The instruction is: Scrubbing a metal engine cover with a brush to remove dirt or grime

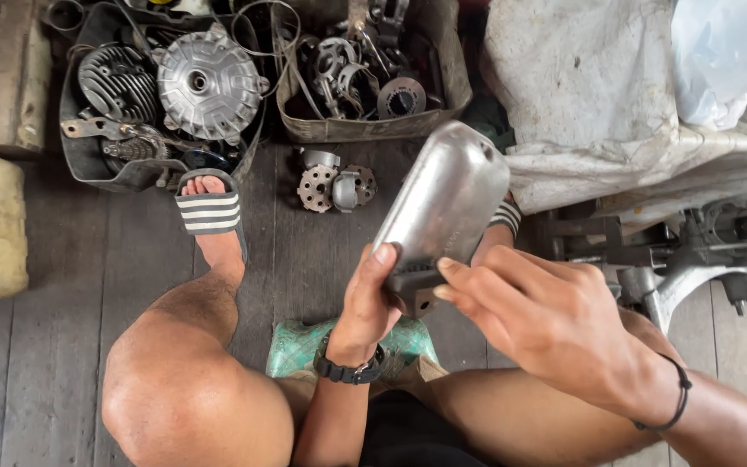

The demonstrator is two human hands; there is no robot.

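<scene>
Both knees frame the left hand (372, 304) clamping the cover (443, 207) low while the right hand (533, 316) pinches its base, so a firm, steady support seems wise.

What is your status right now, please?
Left hand gripping silver metal engine cover at its lower end. Right hand fingertips on same end. Nothing blocking.

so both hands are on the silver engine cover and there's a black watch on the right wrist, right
Not quite: the head view shows the black watch on the left wrist; the right wrist has only a thin black cord bracelet. Both hands, left hand and right hand, are indeed on the silver engine cover.
</scene>
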